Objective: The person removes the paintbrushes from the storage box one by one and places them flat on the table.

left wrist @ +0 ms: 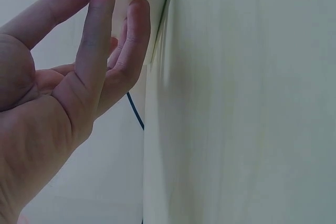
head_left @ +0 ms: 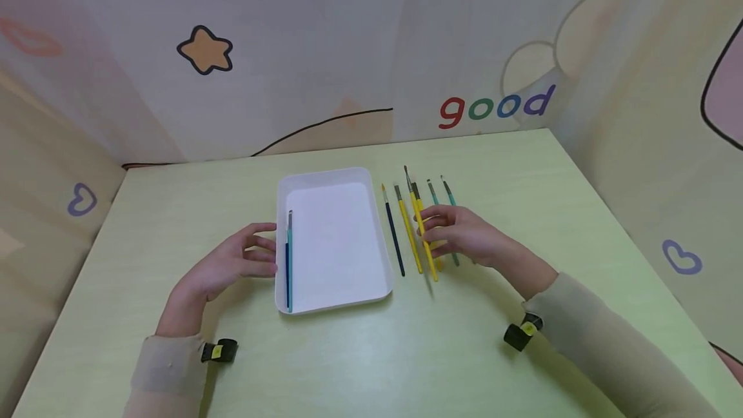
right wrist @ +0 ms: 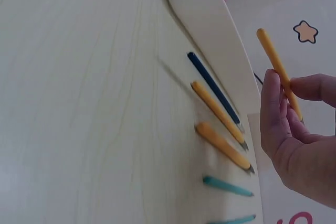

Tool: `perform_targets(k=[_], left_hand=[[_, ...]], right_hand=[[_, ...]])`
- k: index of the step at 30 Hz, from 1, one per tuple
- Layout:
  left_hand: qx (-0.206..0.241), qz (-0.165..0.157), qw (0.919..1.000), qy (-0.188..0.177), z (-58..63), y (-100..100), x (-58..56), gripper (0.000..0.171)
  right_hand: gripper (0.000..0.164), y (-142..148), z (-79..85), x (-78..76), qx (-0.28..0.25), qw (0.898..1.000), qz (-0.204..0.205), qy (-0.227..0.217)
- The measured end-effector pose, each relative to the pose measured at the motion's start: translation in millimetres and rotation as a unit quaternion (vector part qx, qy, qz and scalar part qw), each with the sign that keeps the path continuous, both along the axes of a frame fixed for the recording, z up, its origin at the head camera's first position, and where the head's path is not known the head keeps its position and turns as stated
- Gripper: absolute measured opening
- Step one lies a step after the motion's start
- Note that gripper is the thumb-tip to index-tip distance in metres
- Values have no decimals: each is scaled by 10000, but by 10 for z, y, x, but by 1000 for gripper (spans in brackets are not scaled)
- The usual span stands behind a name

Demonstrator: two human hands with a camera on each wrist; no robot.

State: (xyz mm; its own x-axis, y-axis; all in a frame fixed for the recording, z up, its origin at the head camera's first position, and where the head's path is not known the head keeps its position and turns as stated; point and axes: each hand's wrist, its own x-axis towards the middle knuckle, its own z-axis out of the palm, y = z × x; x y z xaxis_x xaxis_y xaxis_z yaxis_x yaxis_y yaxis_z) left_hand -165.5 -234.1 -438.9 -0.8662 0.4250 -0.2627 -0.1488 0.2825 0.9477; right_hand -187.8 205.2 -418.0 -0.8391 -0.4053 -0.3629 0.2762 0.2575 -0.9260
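My right hand (head_left: 464,234) pinches a yellow paintbrush (head_left: 428,250) between thumb and fingers, bristles pointing away; its handle (right wrist: 274,51) is raised off the table in the right wrist view. My left hand (head_left: 235,260) touches the left outer wall of a white tray (head_left: 380,237) with relaxed fingers (left wrist: 137,30). Inside the tray, along its left side, lie a dark blue paintbrush (head_left: 287,282) and a teal paintbrush (head_left: 291,257). Right of the tray is a row of brushes: a dark blue one (head_left: 395,237), a yellow one (head_left: 409,231), a thicker yellow one (right wrist: 223,145) and two teal ones (right wrist: 226,185).
The light wooden table (head_left: 371,360) extends around the tray and brushes. Printed cloth walls (head_left: 325,50) stand behind it and at both sides. Each wrist wears a small black strapped device (head_left: 219,351).
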Motion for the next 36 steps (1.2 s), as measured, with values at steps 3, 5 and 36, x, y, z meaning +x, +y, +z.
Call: perform_targets(k=[3, 5, 36], left_hand=[[-20, -4, 10000, 28, 4, 5, -2, 81], [-45, 3, 10000, 26, 6, 7, -3, 81], [-67, 67, 10000, 0, 10, -8, 23, 80]], right_hand=[[51, 90, -5, -19, 84, 9999, -55, -5], [51, 159, -9, -31, 122, 9999, -64, 2], [52, 847, -148, -253, 1530, 9861, -423, 482]])
